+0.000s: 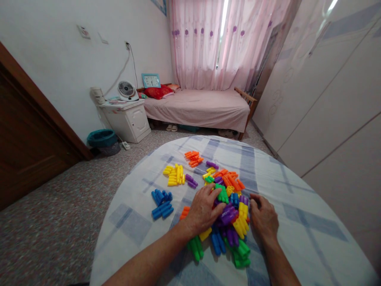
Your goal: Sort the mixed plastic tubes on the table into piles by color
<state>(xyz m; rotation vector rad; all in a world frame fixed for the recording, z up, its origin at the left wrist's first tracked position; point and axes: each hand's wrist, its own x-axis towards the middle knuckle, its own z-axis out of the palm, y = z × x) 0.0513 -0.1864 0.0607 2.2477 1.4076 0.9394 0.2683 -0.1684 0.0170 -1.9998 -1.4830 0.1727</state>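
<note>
A pile of coloured plastic building pieces lies on the cloth-covered table. My left hand (204,208) reaches over its left side, thumb and fingers apart. Its fingertips touch or nearly touch a green piece (222,193), and its thumb is by a purple piece (228,214). Beside the pile's right edge, my right hand (264,218) rests with loosely bent fingers and a gap at the thumb, close to some yellow pieces (241,226). Blue pieces (218,241) and green pieces (241,253) lie at the near side. My left hand hides part of an orange piece (184,212).
Separate groups of blue pieces (162,204), yellow pieces (175,174) and orange pieces (194,159) lie on the round table (127,226), left of and beyond the pile. Two purple pieces (191,181) sit between. A bed (196,105), white cabinet (133,121) and bin (104,141) stand behind.
</note>
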